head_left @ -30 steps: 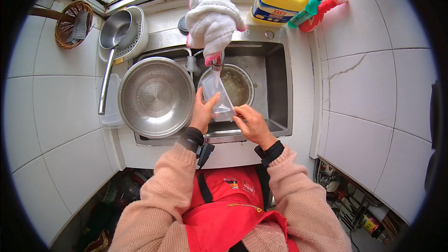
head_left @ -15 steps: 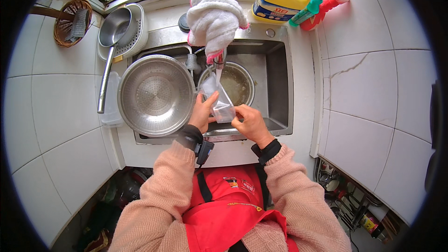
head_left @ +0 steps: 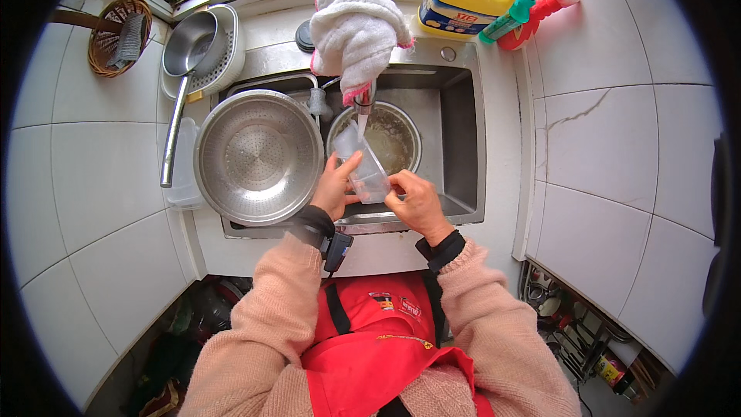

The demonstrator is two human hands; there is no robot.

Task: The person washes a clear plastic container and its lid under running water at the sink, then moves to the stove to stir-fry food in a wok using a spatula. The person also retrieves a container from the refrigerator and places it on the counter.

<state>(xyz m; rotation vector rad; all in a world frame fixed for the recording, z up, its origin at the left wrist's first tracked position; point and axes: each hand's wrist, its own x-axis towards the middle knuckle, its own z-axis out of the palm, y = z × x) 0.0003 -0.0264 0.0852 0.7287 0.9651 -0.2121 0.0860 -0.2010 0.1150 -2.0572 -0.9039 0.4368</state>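
A clear plastic container [head_left: 369, 177] is tilted under the running faucet [head_left: 364, 99], whose stream falls onto its far part. My left hand [head_left: 333, 187] grips the container's left side, thumb uppermost. At the near right corner, my right hand [head_left: 413, 199] pinches the container's edge with curled fingers. Below and beyond it, a round metal basin [head_left: 417, 147] with cloudy water sits in the sink [head_left: 461, 131]. Left of my hands, a perforated metal colander [head_left: 258, 156] rests across the left part of the sink.
A white towel with pink edging [head_left: 356, 27] wraps the faucet. At the back right stand a yellow jug [head_left: 471, 0], a green bottle [head_left: 509, 18] and a red bottle [head_left: 540, 17]. A saucepan [head_left: 190, 45] lies in a white basket [head_left: 234, 54] at left. A wicker basket [head_left: 99, 50] hangs farther left.
The container has shifted very slightly in my hands under the stream. Both hands keep their hold and stay in nearly the same place.
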